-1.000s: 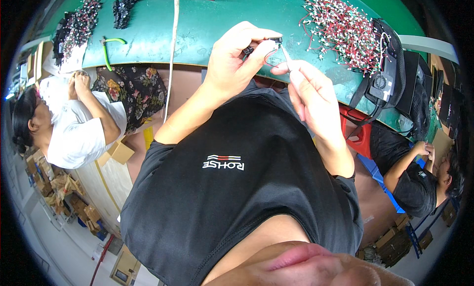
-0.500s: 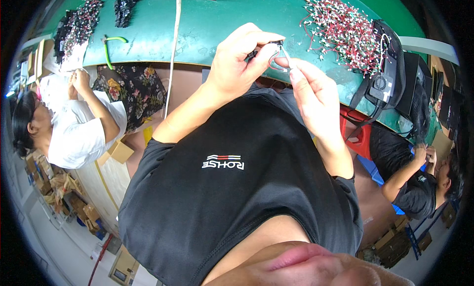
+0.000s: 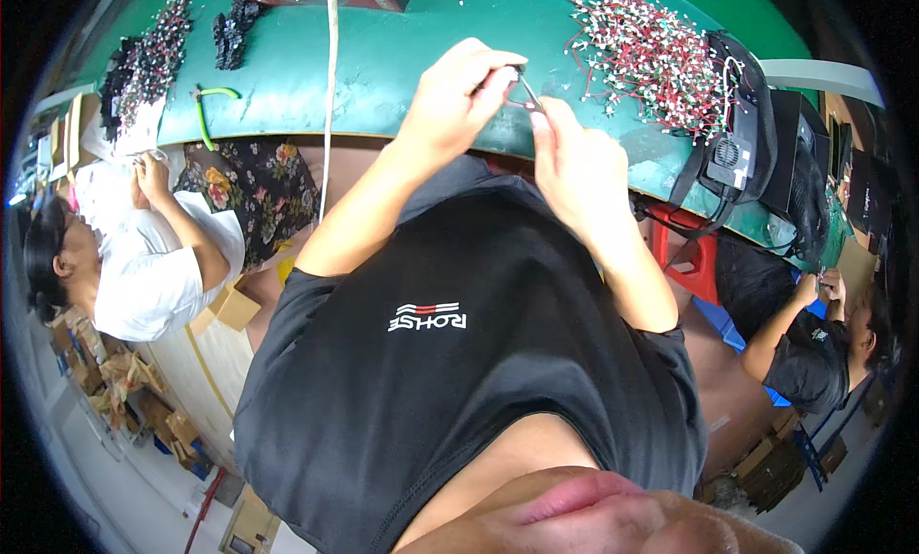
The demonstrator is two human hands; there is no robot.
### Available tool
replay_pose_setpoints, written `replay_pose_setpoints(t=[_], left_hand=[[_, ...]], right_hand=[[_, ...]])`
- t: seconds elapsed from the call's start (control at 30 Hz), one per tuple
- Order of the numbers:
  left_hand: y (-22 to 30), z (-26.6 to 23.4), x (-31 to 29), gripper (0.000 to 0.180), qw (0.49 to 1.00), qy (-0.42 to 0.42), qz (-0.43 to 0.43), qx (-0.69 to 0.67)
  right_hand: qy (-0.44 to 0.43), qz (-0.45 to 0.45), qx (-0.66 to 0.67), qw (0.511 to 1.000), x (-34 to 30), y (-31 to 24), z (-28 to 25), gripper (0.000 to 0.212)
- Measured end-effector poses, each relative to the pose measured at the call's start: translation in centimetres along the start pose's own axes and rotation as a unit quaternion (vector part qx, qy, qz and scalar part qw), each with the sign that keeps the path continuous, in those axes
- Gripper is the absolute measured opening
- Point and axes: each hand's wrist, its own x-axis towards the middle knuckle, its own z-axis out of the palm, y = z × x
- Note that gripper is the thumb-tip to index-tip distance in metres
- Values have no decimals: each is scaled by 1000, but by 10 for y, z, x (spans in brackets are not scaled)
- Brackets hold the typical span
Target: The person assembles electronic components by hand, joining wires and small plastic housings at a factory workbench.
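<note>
Both pinching one small wire piece (image 3: 525, 85) over the green counter (image 3: 402, 66), left hand (image 3: 458, 97) steadying, right hand (image 3: 574, 162) just below, probably for control.

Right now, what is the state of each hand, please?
Left hand: closed, pinching a small dark part with thin wire.
Right hand: closed, fingertips touching the same thin wire.

The scene is evenly and brightly lit, with no harsh shadows cast on the green tabletop (image 3: 402, 66). Straight edges are bent strongly toward the black circular rim (fisheye distortion). The foreground at the lower edge is rendered soft and blurred.
</note>
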Motion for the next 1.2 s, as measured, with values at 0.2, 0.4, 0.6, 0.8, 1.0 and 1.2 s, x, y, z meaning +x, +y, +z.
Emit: replay_pose_setpoints(t=[0.2, 0.4, 0.6, 0.8, 1.0, 1.2], left_hand=[[-26, -82, 60, 20, 936, 211, 115, 258], [-38, -107, 112, 17, 895, 302, 120, 305], [-11, -94, 85, 24, 894, 305, 93, 314], [-14, -17, 6, 53, 904, 49, -127, -404], [-20, 12, -16, 58, 658, 13, -223, -719], [-28, 26, -12, 62, 597, 39, -194, -778]], right_hand=[[76, -2, 88, 993, 8, 59, 8, 15], [113, 32, -14, 993, 39, 64, 14, 11], [94, 75, -106, 987, 57, 75, 30, 16], [78, 97, -94, 988, 66, 74, 27, 16], [62, 89, 39, 993, 64, 77, 12, 12], [-91, 210, 505, 832, 45, 68, -12, 22]])
